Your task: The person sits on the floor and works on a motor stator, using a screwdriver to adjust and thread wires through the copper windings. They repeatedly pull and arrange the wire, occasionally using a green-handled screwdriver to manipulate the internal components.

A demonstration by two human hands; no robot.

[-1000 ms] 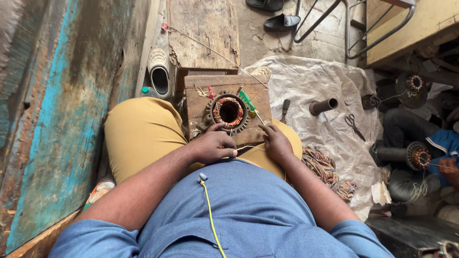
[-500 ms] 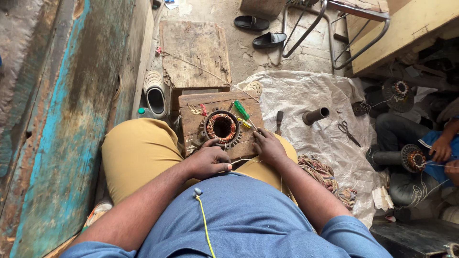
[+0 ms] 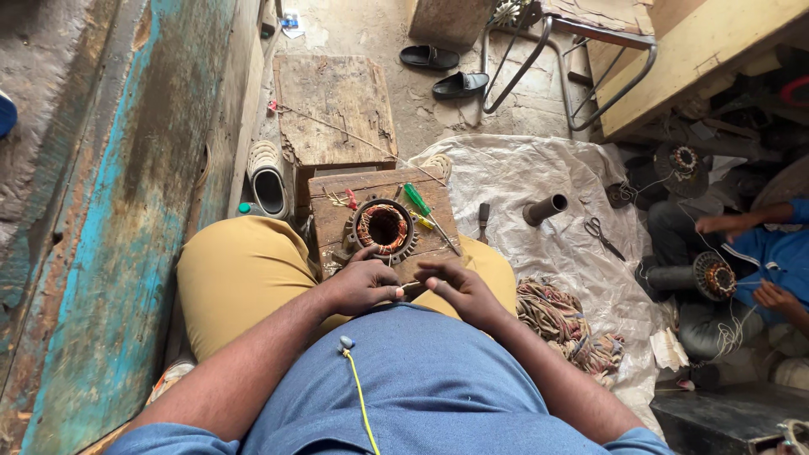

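A round motor stator (image 3: pixel 383 228) with copper windings lies on a small wooden block (image 3: pixel 337 221) in front of my knees. My left hand (image 3: pixel 362 284) rests at the stator's near rim, fingers curled, pinching one end of a small thin strip (image 3: pixel 410 286). My right hand (image 3: pixel 455 286) is just to the right, fingertips closed on the other end of the strip. A green-handled screwdriver (image 3: pixel 418 200) lies on the block beside the stator.
A larger wooden stool (image 3: pixel 335 109) stands behind the block. A white sheet (image 3: pixel 539 177) on the right carries a metal tube (image 3: pixel 544 208), scissors (image 3: pixel 602 235) and a pile of old wire (image 3: pixel 560 316). Another person's hands (image 3: pixel 771 293) work a stator at far right.
Both my hands have drawn back from the block toward my lap and come together on the small strip. The camera has tilted, showing more floor ahead.
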